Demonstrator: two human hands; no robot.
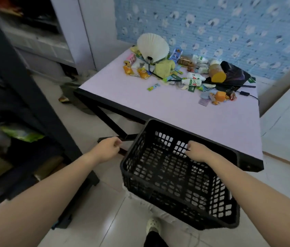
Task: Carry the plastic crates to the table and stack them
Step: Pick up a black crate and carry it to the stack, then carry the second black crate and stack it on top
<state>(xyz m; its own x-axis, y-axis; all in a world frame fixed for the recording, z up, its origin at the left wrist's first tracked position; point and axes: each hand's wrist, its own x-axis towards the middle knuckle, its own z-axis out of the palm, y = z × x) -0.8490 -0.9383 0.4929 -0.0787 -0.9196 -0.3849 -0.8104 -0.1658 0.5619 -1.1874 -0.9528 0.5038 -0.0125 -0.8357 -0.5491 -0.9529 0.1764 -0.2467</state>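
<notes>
A person's two bare forearms reach forward over a pale tiled floor (105, 202). An empty black lattice crate (176, 191) hangs tilted in the air in front of the person, above the floor. Its far wall overlaps the near edge of a table (185, 114) with a lilac top and a black frame.

The right hand (197, 151) is inside the crate at its far wall. Its fingers (188, 148) are curled and hooked into the lattice there, and this hand holds the crate.

The left hand (107, 148) sits just beside the crate's left wall. Its fingers (116, 144) are curled into a loose fist with nothing visible in them. Whether they touch the crate cannot be told.

The far half of the table is littered with things: a white folding fan (152, 46), small white bottles (193, 76), bright snack packets and a black bag (235, 73). A dark shelf (25, 104) stands at the left. Blue flowered wallpaper is behind the table. A pale shoe (153, 225) shows at the bottom edge.
</notes>
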